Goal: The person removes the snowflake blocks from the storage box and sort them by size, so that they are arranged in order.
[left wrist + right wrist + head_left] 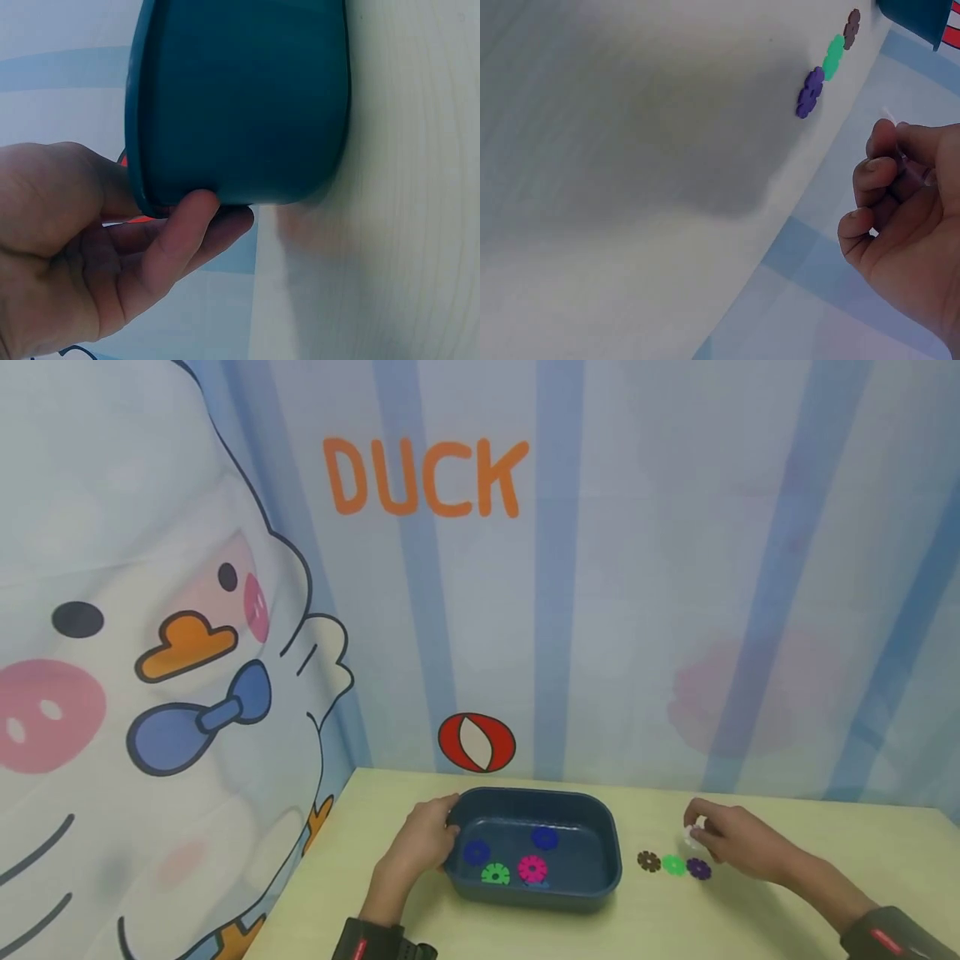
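My left hand (423, 839) grips the left end of a dark blue plastic bin (536, 897), its fingers at the rim and outer wall in the left wrist view. Inside the bin lie several notched plastic discs, among them a pink disc (532, 868), a green disc (495, 873) and a blue disc (545, 837). Above the table, to the bin's right, my right hand (738, 842) pinches a whitish disc (693, 838), mostly hidden by the fingers. Close below it are a brown disc (648, 861), a light green disc (674, 865) and a purple disc (699, 869), lined up on the table.
The pale wood-grain table (847, 893) ends at a striped blue and white cloth backdrop (630, 610) behind the bin. A big printed duck (150, 610) covers the cloth on the left.
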